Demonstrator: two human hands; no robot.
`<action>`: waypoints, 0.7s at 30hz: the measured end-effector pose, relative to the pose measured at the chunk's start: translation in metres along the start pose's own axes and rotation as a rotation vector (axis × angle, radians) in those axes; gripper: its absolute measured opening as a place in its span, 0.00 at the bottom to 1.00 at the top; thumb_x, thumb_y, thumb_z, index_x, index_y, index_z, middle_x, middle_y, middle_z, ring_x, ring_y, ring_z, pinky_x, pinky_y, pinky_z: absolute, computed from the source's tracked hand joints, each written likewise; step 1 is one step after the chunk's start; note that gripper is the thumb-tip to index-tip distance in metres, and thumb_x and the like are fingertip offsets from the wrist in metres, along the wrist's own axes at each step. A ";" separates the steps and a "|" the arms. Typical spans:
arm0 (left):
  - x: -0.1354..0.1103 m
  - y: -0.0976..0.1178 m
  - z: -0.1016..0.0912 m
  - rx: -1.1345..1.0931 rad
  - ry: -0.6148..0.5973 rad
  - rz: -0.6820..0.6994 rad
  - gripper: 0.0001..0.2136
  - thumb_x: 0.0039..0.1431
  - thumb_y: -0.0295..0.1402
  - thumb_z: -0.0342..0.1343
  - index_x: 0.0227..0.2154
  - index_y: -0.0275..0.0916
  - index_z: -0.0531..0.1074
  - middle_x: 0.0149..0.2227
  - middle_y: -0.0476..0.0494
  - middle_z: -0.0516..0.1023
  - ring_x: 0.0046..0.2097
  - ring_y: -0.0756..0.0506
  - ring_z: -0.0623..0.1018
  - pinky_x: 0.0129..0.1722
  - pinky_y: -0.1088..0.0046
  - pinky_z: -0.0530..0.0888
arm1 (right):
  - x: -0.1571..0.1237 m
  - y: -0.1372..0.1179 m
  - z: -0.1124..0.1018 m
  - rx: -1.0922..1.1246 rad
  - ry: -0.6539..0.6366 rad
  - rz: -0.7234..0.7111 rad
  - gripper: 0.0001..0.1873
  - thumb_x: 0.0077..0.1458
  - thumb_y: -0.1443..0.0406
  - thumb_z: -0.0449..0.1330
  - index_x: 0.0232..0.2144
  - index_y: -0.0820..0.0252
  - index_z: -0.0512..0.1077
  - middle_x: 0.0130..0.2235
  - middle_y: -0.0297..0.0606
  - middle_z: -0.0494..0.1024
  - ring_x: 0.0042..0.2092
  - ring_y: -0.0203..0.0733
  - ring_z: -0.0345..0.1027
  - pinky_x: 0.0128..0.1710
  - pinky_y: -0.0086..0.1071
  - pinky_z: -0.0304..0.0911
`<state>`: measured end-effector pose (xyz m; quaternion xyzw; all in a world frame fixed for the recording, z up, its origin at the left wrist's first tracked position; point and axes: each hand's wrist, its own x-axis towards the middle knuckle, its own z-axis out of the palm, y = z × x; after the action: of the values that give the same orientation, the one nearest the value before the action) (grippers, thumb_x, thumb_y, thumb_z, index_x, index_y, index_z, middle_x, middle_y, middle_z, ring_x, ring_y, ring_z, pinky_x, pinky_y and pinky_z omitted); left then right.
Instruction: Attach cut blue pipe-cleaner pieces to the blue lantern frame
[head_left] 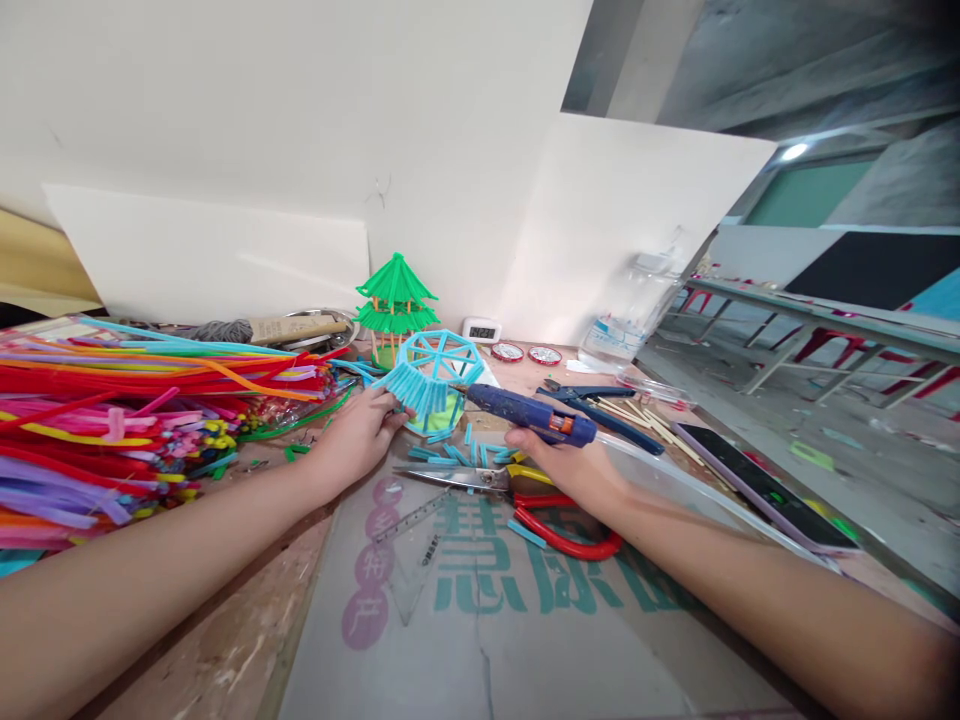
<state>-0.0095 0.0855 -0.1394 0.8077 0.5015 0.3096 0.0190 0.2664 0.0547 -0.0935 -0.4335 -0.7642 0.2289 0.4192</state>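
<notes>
My left hand (358, 440) is closed on the left edge of a light-blue pipe-cleaner roof frame (424, 388), which has an open spoked ring on top. Around the handle of a dark blue glue gun (517, 410) my right hand (574, 470) is closed, and the nozzle points at the frame's right side. Short cut blue pipe-cleaner pieces (480, 455) lie just below the frame. Red-handled scissors (574, 540) rest under my right hand, blades pointing left. Behind the frame stands a small green two-tiered pavilion (396, 300) on thin posts.
Bundles of coloured pipe cleaners (112, 440) fill the left. Blue-handled pliers (615, 415), wooden sticks (667, 430) and a phone (757, 485) lie at right. A water bottle (622, 315), a small clock (481, 330) and round tins (544, 355) stand by the white board.
</notes>
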 end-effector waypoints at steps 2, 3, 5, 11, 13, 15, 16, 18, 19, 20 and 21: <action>0.000 0.000 0.000 0.014 -0.006 -0.004 0.12 0.64 0.36 0.45 0.29 0.39 0.70 0.36 0.41 0.72 0.43 0.39 0.72 0.45 0.60 0.69 | 0.000 0.001 0.001 -0.003 0.005 0.004 0.12 0.51 0.55 0.61 0.31 0.56 0.72 0.31 0.33 0.78 0.33 0.42 0.71 0.35 0.33 0.68; 0.000 0.000 0.000 0.021 -0.010 -0.006 0.12 0.64 0.36 0.44 0.29 0.39 0.70 0.36 0.40 0.72 0.43 0.39 0.72 0.45 0.60 0.69 | 0.000 0.002 0.001 -0.006 0.008 0.002 0.11 0.51 0.55 0.61 0.32 0.56 0.73 0.31 0.33 0.79 0.34 0.42 0.72 0.36 0.33 0.68; 0.000 0.000 0.000 0.026 -0.017 -0.007 0.13 0.64 0.36 0.44 0.29 0.38 0.70 0.36 0.40 0.72 0.43 0.38 0.72 0.45 0.59 0.69 | 0.001 0.003 0.002 -0.009 0.011 -0.005 0.11 0.51 0.56 0.61 0.33 0.55 0.74 0.33 0.33 0.79 0.35 0.42 0.73 0.38 0.34 0.69; 0.001 0.000 0.000 -0.017 -0.026 0.003 0.12 0.64 0.36 0.44 0.32 0.38 0.71 0.38 0.39 0.73 0.46 0.39 0.72 0.49 0.59 0.69 | 0.001 0.000 0.003 -0.021 0.046 0.010 0.11 0.50 0.56 0.61 0.35 0.54 0.76 0.35 0.34 0.81 0.37 0.45 0.74 0.41 0.38 0.71; 0.001 0.000 -0.001 -0.016 -0.023 0.003 0.12 0.64 0.36 0.44 0.31 0.38 0.70 0.39 0.40 0.73 0.46 0.39 0.72 0.50 0.59 0.68 | 0.001 -0.001 0.004 -0.027 0.055 0.015 0.12 0.49 0.56 0.61 0.35 0.54 0.76 0.35 0.34 0.81 0.37 0.45 0.74 0.41 0.38 0.71; 0.001 0.001 -0.001 -0.011 -0.019 0.001 0.12 0.64 0.36 0.44 0.31 0.38 0.70 0.38 0.40 0.73 0.46 0.39 0.72 0.49 0.60 0.69 | 0.001 -0.002 0.003 -0.019 0.050 0.023 0.12 0.49 0.56 0.61 0.35 0.54 0.76 0.36 0.34 0.81 0.39 0.46 0.75 0.42 0.39 0.71; 0.000 0.001 -0.001 -0.011 -0.019 0.000 0.12 0.64 0.36 0.44 0.31 0.39 0.70 0.38 0.40 0.73 0.46 0.39 0.72 0.48 0.60 0.69 | 0.001 -0.002 0.003 -0.015 0.044 0.030 0.12 0.49 0.56 0.61 0.35 0.54 0.76 0.36 0.34 0.81 0.39 0.46 0.75 0.42 0.39 0.71; 0.000 0.001 -0.001 -0.013 -0.019 -0.002 0.12 0.64 0.36 0.44 0.31 0.39 0.70 0.38 0.40 0.73 0.45 0.39 0.72 0.48 0.60 0.69 | 0.001 -0.002 0.003 -0.017 0.034 0.048 0.12 0.49 0.55 0.61 0.35 0.54 0.76 0.36 0.35 0.81 0.39 0.47 0.75 0.41 0.39 0.71; 0.000 0.001 -0.001 -0.015 -0.021 -0.003 0.12 0.64 0.36 0.44 0.31 0.39 0.70 0.38 0.40 0.73 0.45 0.39 0.72 0.48 0.60 0.69 | 0.001 -0.001 0.003 -0.022 0.031 0.057 0.13 0.49 0.55 0.61 0.34 0.54 0.76 0.36 0.35 0.81 0.39 0.47 0.75 0.40 0.39 0.71; 0.000 0.000 -0.001 -0.018 -0.022 -0.005 0.12 0.64 0.36 0.44 0.31 0.39 0.70 0.38 0.40 0.73 0.45 0.39 0.72 0.48 0.60 0.69 | 0.001 0.000 0.003 -0.025 0.029 0.064 0.13 0.49 0.54 0.61 0.34 0.54 0.76 0.36 0.35 0.82 0.39 0.47 0.75 0.40 0.40 0.72; 0.000 0.000 0.000 -0.021 -0.023 -0.008 0.12 0.64 0.36 0.44 0.31 0.39 0.70 0.39 0.40 0.73 0.45 0.39 0.72 0.48 0.60 0.69 | 0.001 0.000 0.003 -0.026 0.027 0.063 0.13 0.49 0.55 0.61 0.34 0.54 0.76 0.36 0.35 0.82 0.39 0.47 0.75 0.40 0.40 0.72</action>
<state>-0.0094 0.0856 -0.1390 0.8090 0.5010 0.3055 0.0346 0.2640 0.0557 -0.0950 -0.4657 -0.7474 0.2261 0.4163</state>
